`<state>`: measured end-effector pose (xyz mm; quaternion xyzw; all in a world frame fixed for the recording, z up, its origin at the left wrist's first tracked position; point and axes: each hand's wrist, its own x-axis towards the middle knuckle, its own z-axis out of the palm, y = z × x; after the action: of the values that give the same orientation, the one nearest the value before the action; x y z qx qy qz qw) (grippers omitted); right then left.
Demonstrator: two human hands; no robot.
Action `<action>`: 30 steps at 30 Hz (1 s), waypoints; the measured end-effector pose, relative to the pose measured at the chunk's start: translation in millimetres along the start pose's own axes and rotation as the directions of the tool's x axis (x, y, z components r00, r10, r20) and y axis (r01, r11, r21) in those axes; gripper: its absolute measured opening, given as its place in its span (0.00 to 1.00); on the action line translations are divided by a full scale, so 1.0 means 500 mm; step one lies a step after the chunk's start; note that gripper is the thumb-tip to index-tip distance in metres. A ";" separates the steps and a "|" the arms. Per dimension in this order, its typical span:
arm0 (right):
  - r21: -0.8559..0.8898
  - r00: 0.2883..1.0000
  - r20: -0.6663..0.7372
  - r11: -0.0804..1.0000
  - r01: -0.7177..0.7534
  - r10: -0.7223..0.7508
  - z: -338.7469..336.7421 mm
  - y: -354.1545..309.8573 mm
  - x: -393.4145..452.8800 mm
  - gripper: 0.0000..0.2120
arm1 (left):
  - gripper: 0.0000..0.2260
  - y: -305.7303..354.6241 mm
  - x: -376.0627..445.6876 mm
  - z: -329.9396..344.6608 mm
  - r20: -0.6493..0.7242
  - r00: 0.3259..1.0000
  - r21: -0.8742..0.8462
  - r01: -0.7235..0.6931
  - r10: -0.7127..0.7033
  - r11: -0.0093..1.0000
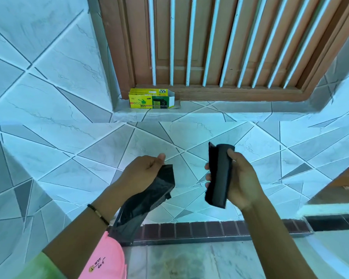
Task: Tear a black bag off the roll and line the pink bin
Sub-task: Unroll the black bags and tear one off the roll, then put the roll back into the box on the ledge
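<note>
Two hands are working before a tiled wall, well below a yellow box (151, 98) lying open on the window ledge (240, 109). The left hand (142, 170) is pinching a torn-off black bag (147, 200), which is hanging down beside the pink bin (107, 258). Apart from it, the right hand (239, 182) is curling around the upright roll (219, 176).

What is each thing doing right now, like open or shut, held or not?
Roll of black bags: held upright in right hand.
Torn-off black bag: separate from roll, still folded, hanging from left hand.
Yellow box: on ledge, end flap open.
Pink bin: unlined.
</note>
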<state>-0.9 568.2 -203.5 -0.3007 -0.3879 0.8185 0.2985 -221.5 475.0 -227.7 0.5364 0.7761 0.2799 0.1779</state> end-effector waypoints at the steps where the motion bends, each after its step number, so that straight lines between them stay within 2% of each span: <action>1: 0.086 0.999 0.039 0.996 -0.004 0.001 0.004 -0.005 0.010 0.19 | 0.35 0.008 0.010 -0.002 0.002 1.000 0.034 -0.021 0.021 0.999; 4: 0.167 0.993 0.110 0.986 0.021 -0.040 0.011 -0.021 0.039 0.17 | 0.26 0.028 0.055 -0.031 -0.035 0.995 0.150 -0.083 0.089 0.985; 7: 0.072 0.976 0.153 0.987 0.144 -0.153 0.017 -0.036 0.067 0.23 | 0.15 0.035 0.122 -0.073 -0.099 0.977 0.319 -0.148 0.188 0.936; 10: 0.011 0.968 0.088 0.972 0.235 -0.235 0.016 -0.049 0.089 0.26 | 0.08 0.049 0.201 -0.109 -0.145 0.964 0.422 -0.143 0.222 0.895; 12: -0.023 0.959 0.049 0.960 0.279 -0.278 0.019 -0.056 0.099 0.30 | 0.12 0.058 0.259 -0.132 -0.150 0.966 0.479 -0.117 0.213 0.870; 14: -0.054 0.951 0.026 0.950 0.308 -0.307 0.021 -0.058 0.105 0.32 | 0.21 0.064 0.313 -0.154 -0.140 0.971 0.611 -0.069 0.194 0.789; 16: -0.091 0.942 0.022 0.938 0.335 -0.334 0.022 -0.057 0.105 0.33 | 0.27 0.067 0.359 -0.175 -0.135 0.979 0.691 -0.018 0.154 0.723; 21: -0.283 0.914 0.005 0.876 0.390 -0.406 0.011 -0.045 0.105 0.35 | 0.24 0.043 0.432 -0.202 -0.025 0.996 0.716 -0.040 0.084 0.697; 24: -0.343 0.907 -0.036 0.858 0.383 -0.419 0.006 -0.042 0.103 0.37 | 0.26 0.037 0.430 -0.205 -0.060 0.994 0.711 -0.025 0.097 0.703; 26: -0.343 0.896 -0.063 0.853 0.394 -0.439 0.007 -0.038 0.098 0.34 | 0.28 0.038 0.401 -0.205 -0.100 0.989 0.655 -0.018 0.111 0.755; 27: -0.330 0.882 -0.084 0.848 0.414 -0.463 0.011 -0.036 0.095 0.28 | 0.29 0.034 0.380 -0.202 -0.142 0.983 0.596 -0.013 0.121 0.803; 28: -0.321 0.857 -0.109 0.834 0.449 -0.503 0.015 -0.033 0.091 0.22 | 0.29 0.025 0.357 -0.192 -0.195 0.971 0.516 -0.016 0.136 0.856; 30: -0.328 0.781 -0.172 0.783 0.529 -0.600 0.026 -0.030 0.084 0.19 | 0.28 0.004 0.299 -0.158 -0.298 0.941 0.314 -0.064 0.162 0.947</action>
<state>-33.4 600.4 -195.4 -0.3136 -0.5213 0.5829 0.5387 -319.7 595.8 -161.0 0.5486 0.7956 0.2521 -0.0501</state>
